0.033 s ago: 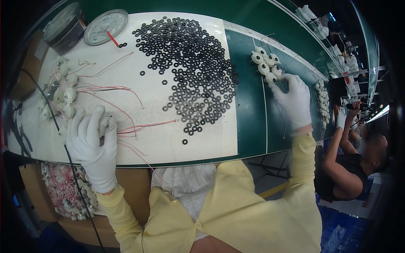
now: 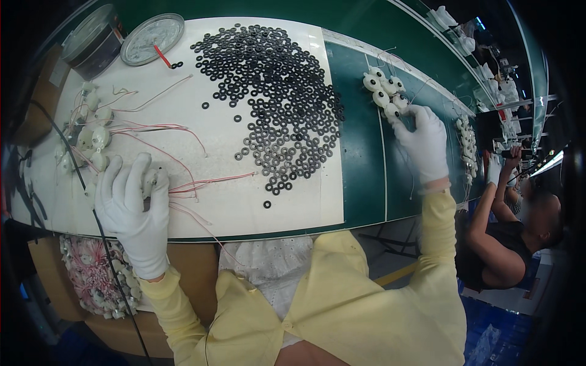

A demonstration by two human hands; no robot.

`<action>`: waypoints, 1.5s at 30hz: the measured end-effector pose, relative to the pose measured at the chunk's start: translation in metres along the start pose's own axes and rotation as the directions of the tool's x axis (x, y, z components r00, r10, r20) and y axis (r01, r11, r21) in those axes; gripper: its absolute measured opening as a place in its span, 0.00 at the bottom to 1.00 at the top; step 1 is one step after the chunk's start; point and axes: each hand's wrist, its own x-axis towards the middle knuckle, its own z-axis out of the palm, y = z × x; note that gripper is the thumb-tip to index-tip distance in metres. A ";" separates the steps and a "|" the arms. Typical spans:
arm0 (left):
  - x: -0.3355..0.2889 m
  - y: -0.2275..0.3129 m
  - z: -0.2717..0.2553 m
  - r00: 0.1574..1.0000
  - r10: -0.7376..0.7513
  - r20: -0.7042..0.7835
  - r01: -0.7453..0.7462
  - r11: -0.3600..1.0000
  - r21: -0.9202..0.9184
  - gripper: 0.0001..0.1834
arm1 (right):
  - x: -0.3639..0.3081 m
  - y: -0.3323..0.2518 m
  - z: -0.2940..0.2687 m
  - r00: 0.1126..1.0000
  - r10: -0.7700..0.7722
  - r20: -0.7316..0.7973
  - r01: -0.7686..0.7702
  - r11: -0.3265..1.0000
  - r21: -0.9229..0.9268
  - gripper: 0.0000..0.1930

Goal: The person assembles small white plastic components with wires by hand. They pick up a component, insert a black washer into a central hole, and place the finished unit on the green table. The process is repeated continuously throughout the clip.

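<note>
My left hand (image 2: pixel 131 210), in a white glove, curls around a small white round part (image 2: pixel 150 180) with thin red and white wires, low on the white work surface. Its thumb and fingers close about the part. Farther up on the left lie several similar white parts with wires (image 2: pixel 97 139). My right hand (image 2: pixel 425 145), gloved too, reaches to the green section at the right. Its thumb and index finger pinch a white round part with a black centre (image 2: pixel 392 111), at the near end of a cluster of like parts (image 2: pixel 381 97).
Many black rings (image 2: pixel 274 91) spread over the white board (image 2: pixel 232 216). A tub (image 2: pixel 91 43), a round lid with grey paste (image 2: pixel 152 39) and a red stick (image 2: pixel 162 56) are at far left. A cable (image 2: pixel 91 207) crosses a box of wired parts (image 2: pixel 46 268). A co-worker (image 2: pixel 500 244) sits right.
</note>
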 end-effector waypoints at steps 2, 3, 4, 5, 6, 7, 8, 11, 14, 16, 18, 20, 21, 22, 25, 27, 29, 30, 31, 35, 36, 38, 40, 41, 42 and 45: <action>-0.002 -0.004 0.000 0.999 0.021 -0.032 -0.021 0.999 -0.026 0.23 | 0.003 -0.001 0.003 0.999 0.024 0.041 -0.023 0.999 -0.038 0.14; -0.001 -0.003 -0.001 0.999 0.021 -0.043 -0.023 0.999 -0.033 0.23 | 0.004 -0.004 0.000 0.998 0.061 0.031 -0.059 0.997 -0.041 0.13; 0.001 0.000 -0.003 0.998 0.022 -0.054 -0.024 0.999 -0.041 0.22 | 0.004 -0.007 -0.004 0.995 0.097 0.020 -0.096 0.994 -0.044 0.13; 0.001 0.003 -0.008 0.998 0.017 -0.061 -0.019 0.999 -0.038 0.22 | 0.005 -0.013 -0.008 0.992 0.127 0.014 -0.127 0.991 -0.036 0.13; -0.001 0.007 -0.012 0.996 0.036 -0.086 -0.041 0.998 -0.056 0.21 | 0.005 -0.024 -0.015 0.979 0.205 0.018 -0.205 0.979 0.016 0.15; -0.002 0.013 -0.015 0.992 0.054 -0.111 -0.062 0.995 -0.074 0.21 | 0.006 -0.037 -0.025 0.980 0.200 -0.004 -0.197 0.969 0.149 0.16; -0.002 0.021 -0.020 0.988 0.071 -0.135 -0.083 0.993 -0.089 0.20 | 0.007 -0.053 -0.036 0.980 0.197 -0.026 -0.181 0.942 0.283 0.18; 0.011 0.059 -0.055 0.988 0.157 0.005 -0.153 0.973 -0.174 0.17 | -0.016 -0.098 -0.051 0.990 0.138 -0.017 -0.090 0.731 0.677 0.21; 0.015 0.099 -0.044 0.924 0.171 -0.343 -0.318 0.842 -0.436 0.13 | -0.034 -0.161 -0.045 0.993 -0.102 0.057 -0.044 0.126 0.991 0.22; 0.017 0.128 -0.028 0.856 0.057 -0.513 -0.350 0.795 -0.496 0.12 | -0.035 -0.202 -0.029 0.929 -0.299 0.216 -0.282 -0.198 0.939 0.23; 0.027 0.147 -0.021 0.847 -0.045 -0.530 -0.279 0.811 -0.514 0.11 | -0.037 -0.223 -0.020 0.838 -0.427 0.339 -0.519 -0.433 0.737 0.24; 0.031 0.147 -0.019 0.891 -0.043 -0.452 -0.206 0.848 -0.488 0.09 | -0.038 -0.223 -0.018 0.743 -0.522 0.418 -0.669 -0.595 0.446 0.27; 0.033 0.146 -0.018 0.910 -0.041 -0.412 -0.173 0.866 -0.468 0.07 | -0.037 -0.221 -0.019 0.722 -0.543 0.429 -0.686 -0.643 0.341 0.28; 0.036 0.130 -0.033 0.962 0.065 -0.264 -0.187 0.863 -0.469 0.08 | -0.038 -0.215 -0.020 0.701 -0.560 0.442 -0.694 -0.677 0.243 0.30; 0.036 0.081 -0.038 0.983 0.096 -0.159 -0.155 0.895 -0.418 0.13 | -0.045 -0.195 -0.029 0.686 -0.491 0.537 -0.650 -0.745 0.150 0.35; 0.039 0.032 -0.030 0.982 0.019 -0.186 -0.053 0.982 -0.180 0.15 | -0.048 -0.179 -0.037 0.697 -0.342 0.630 -0.632 -0.708 0.314 0.39; 0.017 -0.008 -0.024 0.984 -0.114 -0.140 0.125 0.989 0.073 0.16 | -0.054 -0.161 -0.044 0.689 -0.075 0.721 -0.677 -0.424 0.602 0.39; 0.006 -0.019 -0.020 0.967 -0.214 -0.138 0.232 0.964 0.133 0.17 | -0.056 -0.155 -0.040 0.774 -0.010 0.633 -0.595 -0.353 0.722 0.27; -0.001 -0.025 -0.021 0.951 -0.289 -0.107 0.301 0.944 0.133 0.16 | -0.057 -0.151 -0.045 0.755 0.029 0.655 -0.626 -0.266 0.733 0.21; -0.006 -0.032 -0.021 0.951 -0.294 -0.091 0.305 0.939 0.157 0.13 | -0.046 -0.167 -0.055 0.738 0.058 0.673 -0.666 -0.106 0.739 0.10; -0.003 -0.030 -0.016 0.959 -0.263 -0.105 0.275 0.954 0.122 0.13 | -0.045 -0.172 -0.052 0.743 0.021 0.669 -0.667 -0.068 0.742 0.11; -0.004 -0.022 -0.013 0.968 -0.229 -0.099 0.238 0.966 0.097 0.14 | -0.042 -0.171 -0.040 0.802 -0.115 0.586 -0.574 0.121 0.810 0.16; -0.009 -0.016 -0.013 0.974 -0.222 -0.054 0.226 0.968 0.112 0.16 | -0.033 -0.175 -0.035 0.852 -0.184 0.490 -0.418 0.323 0.849 0.17; -0.013 -0.016 -0.011 0.971 -0.226 -0.075 0.227 0.974 0.002 0.17 | -0.030 -0.178 -0.034 0.866 -0.231 0.444 -0.327 0.411 0.851 0.17; -0.016 -0.017 -0.007 0.968 -0.233 -0.097 0.223 0.969 -0.107 0.17 | -0.027 -0.180 -0.034 0.864 -0.240 0.443 -0.297 0.468 0.832 0.17; -0.015 -0.015 -0.002 0.934 -0.353 -0.060 0.318 0.895 -0.313 0.18 | -0.019 -0.187 -0.035 0.851 -0.268 0.451 -0.229 0.582 0.780 0.16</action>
